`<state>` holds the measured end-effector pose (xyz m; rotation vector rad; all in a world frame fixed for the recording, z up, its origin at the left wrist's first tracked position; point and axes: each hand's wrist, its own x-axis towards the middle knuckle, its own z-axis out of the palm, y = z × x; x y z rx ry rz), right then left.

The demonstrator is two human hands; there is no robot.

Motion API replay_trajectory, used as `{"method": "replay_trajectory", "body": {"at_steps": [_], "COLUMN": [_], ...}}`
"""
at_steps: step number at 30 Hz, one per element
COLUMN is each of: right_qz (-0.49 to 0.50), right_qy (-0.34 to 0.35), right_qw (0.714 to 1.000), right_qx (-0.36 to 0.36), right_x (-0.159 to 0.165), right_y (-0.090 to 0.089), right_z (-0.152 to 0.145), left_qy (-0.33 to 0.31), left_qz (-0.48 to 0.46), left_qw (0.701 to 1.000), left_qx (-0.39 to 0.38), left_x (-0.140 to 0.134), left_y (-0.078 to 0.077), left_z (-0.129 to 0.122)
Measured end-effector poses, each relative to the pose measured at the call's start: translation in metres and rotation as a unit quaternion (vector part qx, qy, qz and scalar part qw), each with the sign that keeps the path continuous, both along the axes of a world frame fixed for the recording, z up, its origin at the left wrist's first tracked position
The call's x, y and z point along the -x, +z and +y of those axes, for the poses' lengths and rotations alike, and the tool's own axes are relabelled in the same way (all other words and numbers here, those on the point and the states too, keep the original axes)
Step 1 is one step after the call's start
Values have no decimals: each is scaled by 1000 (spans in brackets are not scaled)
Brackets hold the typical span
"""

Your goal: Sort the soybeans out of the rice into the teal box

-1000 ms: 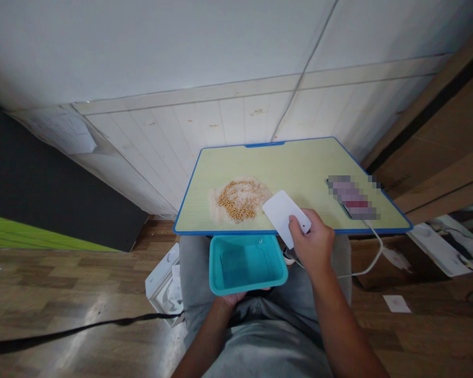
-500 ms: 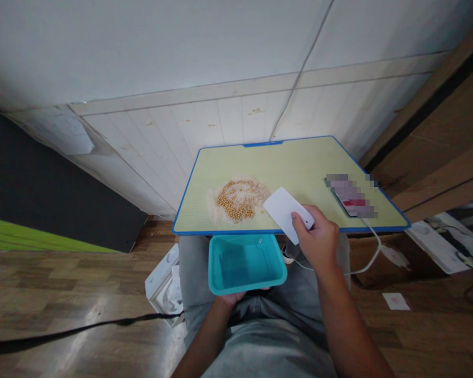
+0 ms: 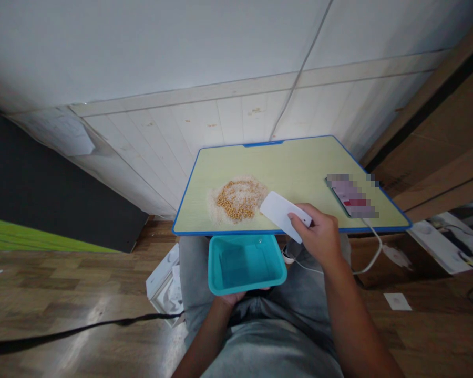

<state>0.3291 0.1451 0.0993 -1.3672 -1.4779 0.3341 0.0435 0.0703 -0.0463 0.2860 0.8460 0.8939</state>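
Head camera shows me the right hand (image 3: 318,231) pinching a white card (image 3: 280,212) beside the soybean-and-rice pile (image 3: 238,200), toward the yellow table's (image 3: 295,163) front-left corner; the left hand (image 3: 234,299) holds a turquoise tub (image 3: 246,266) from beneath, at the front edge.

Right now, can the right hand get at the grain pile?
Probably yes: the right hand holds a white card whose tip is at the right edge of the pile, with nothing visible blocking the way.

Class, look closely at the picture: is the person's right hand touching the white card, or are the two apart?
Touching. The head view shows the right hand holding the white card by its near end, with the thumb lying across its upper face.
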Motion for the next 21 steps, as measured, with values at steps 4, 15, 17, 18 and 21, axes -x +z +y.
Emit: {"method": "replay_trajectory", "body": {"at_steps": [4,15,17,18,21], "right_qz": [4,-28,-33,-35,-36], "right_qy": [20,85,95,103,138], "right_qw": [1000,996,995,994,990], "right_qx": [2,-10,-1,3,9], "right_x": [-1,-3,-5,-6,-9], "right_y": [1,2,3,4,6], "right_z": [-2,-6,-6,-7,-9], "left_qy": [34,82,74,72,83], "left_qz": [-47,-44,-46,-44,-47], "left_qw": [998,992,993,993,991], "left_qx": [21,80,80,82,93], "left_x": [-3,-10,-12,-13,-17], "left_y": [3,25,31,34,43], "left_z": [1,2,2,3,4]}}
